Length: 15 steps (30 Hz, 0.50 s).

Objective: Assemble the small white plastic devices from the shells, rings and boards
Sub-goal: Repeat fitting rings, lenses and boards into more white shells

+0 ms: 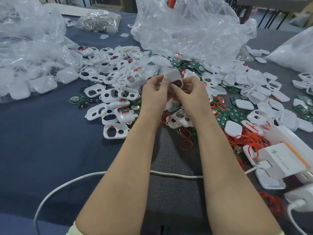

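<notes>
**Both hands grip one white shell over the parts heap**

The left hand and right hand meet just above frame centre. Their curled fingers pinch a smooth, glossy white shell with a rounded-rectangle outline. A thin red ring frames a dark oval opening at the shell's lower end, where the right thumb lies against it. The shell is held tilted, off the table, with its plain end toward twelve o'clock.

From the hands, a heap of open shells spreads from nine to eleven o'clock. These are hard white frames pierced by one large and one small hole, several rimmed in red. From three to five o'clock, flat green boards lie mixed with plain white lids and a tangle of loose rings, thin red loops. Crumpled clear plastic bags, glossy and creased, stand at twelve and ten o'clock. A bag of small silvery metal bits sits far off at eleven. A white carton lies at four o'clock. A round white cable curves across the dark blue cloth at six, passing under both forearms.
</notes>
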Each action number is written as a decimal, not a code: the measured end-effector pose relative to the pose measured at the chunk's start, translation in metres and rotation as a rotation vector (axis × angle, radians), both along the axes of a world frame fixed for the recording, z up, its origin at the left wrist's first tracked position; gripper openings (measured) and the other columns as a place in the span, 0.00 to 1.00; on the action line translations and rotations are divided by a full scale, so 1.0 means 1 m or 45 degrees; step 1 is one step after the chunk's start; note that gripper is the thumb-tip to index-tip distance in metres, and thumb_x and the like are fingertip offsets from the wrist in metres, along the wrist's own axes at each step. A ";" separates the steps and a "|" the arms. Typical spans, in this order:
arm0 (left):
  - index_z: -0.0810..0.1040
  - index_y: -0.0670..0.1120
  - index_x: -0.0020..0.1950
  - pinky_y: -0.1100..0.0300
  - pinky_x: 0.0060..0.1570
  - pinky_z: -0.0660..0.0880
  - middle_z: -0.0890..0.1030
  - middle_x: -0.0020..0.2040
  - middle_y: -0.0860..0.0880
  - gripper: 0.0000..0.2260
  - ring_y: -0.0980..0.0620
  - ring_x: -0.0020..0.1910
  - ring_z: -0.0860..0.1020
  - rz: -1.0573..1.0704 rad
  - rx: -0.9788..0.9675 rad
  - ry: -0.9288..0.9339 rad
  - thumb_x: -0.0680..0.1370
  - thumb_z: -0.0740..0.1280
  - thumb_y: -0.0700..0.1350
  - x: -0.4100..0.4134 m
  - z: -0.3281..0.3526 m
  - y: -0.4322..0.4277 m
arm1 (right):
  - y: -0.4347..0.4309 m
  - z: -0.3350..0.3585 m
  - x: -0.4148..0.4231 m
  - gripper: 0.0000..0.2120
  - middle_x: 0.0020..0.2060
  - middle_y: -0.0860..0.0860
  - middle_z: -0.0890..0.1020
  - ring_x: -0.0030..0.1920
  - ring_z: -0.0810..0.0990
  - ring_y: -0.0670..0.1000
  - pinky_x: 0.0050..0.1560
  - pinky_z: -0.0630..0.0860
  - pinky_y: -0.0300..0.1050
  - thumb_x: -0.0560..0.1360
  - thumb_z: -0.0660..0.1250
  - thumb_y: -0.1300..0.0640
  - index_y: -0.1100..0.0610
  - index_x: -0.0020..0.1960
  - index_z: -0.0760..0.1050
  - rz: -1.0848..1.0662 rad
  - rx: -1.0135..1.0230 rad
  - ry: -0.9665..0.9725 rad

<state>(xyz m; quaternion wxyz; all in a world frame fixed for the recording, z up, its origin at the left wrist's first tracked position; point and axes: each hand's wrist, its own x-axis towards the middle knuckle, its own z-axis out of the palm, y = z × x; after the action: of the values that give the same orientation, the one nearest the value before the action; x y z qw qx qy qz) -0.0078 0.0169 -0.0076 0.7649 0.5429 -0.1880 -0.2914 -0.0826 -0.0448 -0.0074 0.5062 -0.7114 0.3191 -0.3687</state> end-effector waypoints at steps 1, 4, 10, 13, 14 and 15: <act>0.72 0.32 0.64 0.48 0.57 0.78 0.80 0.55 0.32 0.13 0.38 0.56 0.80 0.010 0.012 -0.013 0.82 0.61 0.39 -0.001 -0.001 0.000 | 0.000 0.000 0.000 0.11 0.45 0.54 0.82 0.45 0.83 0.53 0.49 0.80 0.50 0.73 0.72 0.55 0.56 0.49 0.73 -0.013 -0.016 0.006; 0.73 0.32 0.63 0.44 0.58 0.77 0.80 0.55 0.31 0.13 0.36 0.56 0.80 0.036 0.035 -0.004 0.82 0.61 0.38 -0.003 0.000 0.000 | 0.001 0.001 0.001 0.11 0.45 0.57 0.82 0.45 0.82 0.56 0.47 0.80 0.51 0.72 0.73 0.56 0.52 0.43 0.70 -0.047 -0.024 0.001; 0.75 0.37 0.53 0.55 0.51 0.80 0.82 0.50 0.37 0.08 0.42 0.49 0.83 0.060 -0.071 0.099 0.82 0.63 0.43 -0.001 0.001 -0.001 | 0.001 0.000 0.000 0.11 0.45 0.53 0.83 0.44 0.82 0.49 0.46 0.79 0.43 0.73 0.72 0.56 0.56 0.54 0.77 0.032 0.056 -0.078; 0.73 0.42 0.47 0.63 0.41 0.80 0.81 0.42 0.44 0.05 0.51 0.38 0.82 0.096 -0.127 0.190 0.82 0.62 0.42 0.002 0.000 -0.001 | -0.001 0.001 0.001 0.07 0.45 0.50 0.85 0.49 0.83 0.48 0.51 0.79 0.43 0.77 0.67 0.55 0.54 0.53 0.79 0.097 0.153 -0.140; 0.73 0.43 0.46 0.63 0.40 0.80 0.81 0.41 0.45 0.06 0.52 0.37 0.81 0.105 -0.137 0.199 0.82 0.62 0.42 0.003 0.000 -0.001 | -0.001 0.001 0.001 0.07 0.44 0.50 0.85 0.48 0.84 0.48 0.50 0.79 0.41 0.79 0.65 0.54 0.54 0.51 0.80 0.100 0.213 -0.180; 0.73 0.43 0.46 0.63 0.40 0.80 0.80 0.40 0.46 0.06 0.53 0.38 0.81 0.107 -0.143 0.198 0.82 0.62 0.42 0.004 0.000 -0.001 | -0.002 0.002 0.001 0.08 0.43 0.50 0.85 0.47 0.84 0.48 0.48 0.79 0.40 0.79 0.63 0.53 0.55 0.49 0.80 0.096 0.254 -0.207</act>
<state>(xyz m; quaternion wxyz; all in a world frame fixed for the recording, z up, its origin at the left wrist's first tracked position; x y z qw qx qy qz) -0.0038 0.0157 -0.0077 0.8180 0.4822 -0.1213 -0.2892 -0.0818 -0.0463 -0.0059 0.6122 -0.6368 0.2851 -0.3722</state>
